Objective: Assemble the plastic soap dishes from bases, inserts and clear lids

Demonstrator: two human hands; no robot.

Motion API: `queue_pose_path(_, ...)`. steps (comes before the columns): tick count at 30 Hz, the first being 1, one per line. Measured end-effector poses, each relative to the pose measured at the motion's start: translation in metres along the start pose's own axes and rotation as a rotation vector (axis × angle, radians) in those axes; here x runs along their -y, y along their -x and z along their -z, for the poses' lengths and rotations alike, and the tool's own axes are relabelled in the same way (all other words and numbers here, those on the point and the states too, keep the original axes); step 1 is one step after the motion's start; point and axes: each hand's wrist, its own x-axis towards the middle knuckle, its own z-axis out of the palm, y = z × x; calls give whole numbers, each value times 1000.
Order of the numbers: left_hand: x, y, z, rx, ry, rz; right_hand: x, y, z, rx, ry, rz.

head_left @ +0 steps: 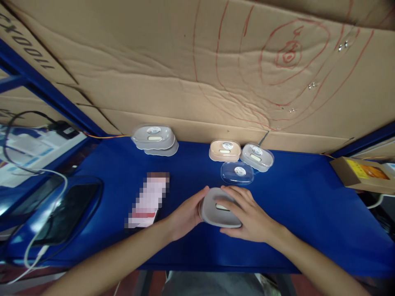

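Observation:
A grey rounded-oval plastic box (211, 207) with a small pale piece in its top is held above the blue table. My left hand (187, 214) wraps round its left side. From the right, my right hand (251, 213) grips it, fingers over the top and thumb at the near edge. Just beyond the hands lies a clear plastic lid (231, 174) with a round label. Behind that lid are a beige box (217, 154) and a grey lidded box (263, 161), both under clear covers. The underside of the held box is hidden.
Two grey lidded boxes (142, 139) are stacked at the back left. A pixelated phone-like item (151, 201) lies left of my hands. A dark device with a white cable (64, 213) sits far left. Cardboard walls (148, 49) rise behind, and a cardboard carton (345, 176) is at right.

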Motion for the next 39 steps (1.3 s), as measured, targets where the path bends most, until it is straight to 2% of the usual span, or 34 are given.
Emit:
queue_pose_path(5,2,1,5,-21,-35,-50,0,1,-7,-17,77,51)
queue_pose_path(9,1,1,4,-35,-34,-37,-11,3,-4,17,-46,57)
queue_pose_path(12,-1,1,3,-54,-24,-19,-31,4,2,-18,-171,-44)
queue_pose_path(16,-2,0,2,-86,-19,-6,-63,6,4,-110,-32,-262)
queue_pose_path(21,-3,1,0,-102,-13,-16,-82,8,-2,-102,103,-269)
queue_pose_path(26,-4,5,-2,-82,8,-2,-81,8,-7,-124,51,-264)
queue_pose_path(30,-5,6,-4,-72,32,-4,-81,7,-2,-233,-30,-289)
queue_pose_path(33,-5,5,-3,-68,56,-24,-73,7,9,-339,-50,-303)
queue_pose_path(36,-6,1,-1,-64,78,-50,-53,8,16,-373,-75,-221)
queue_pose_path(39,-8,-3,1,-53,92,-67,-33,7,12,-318,-39,-65)
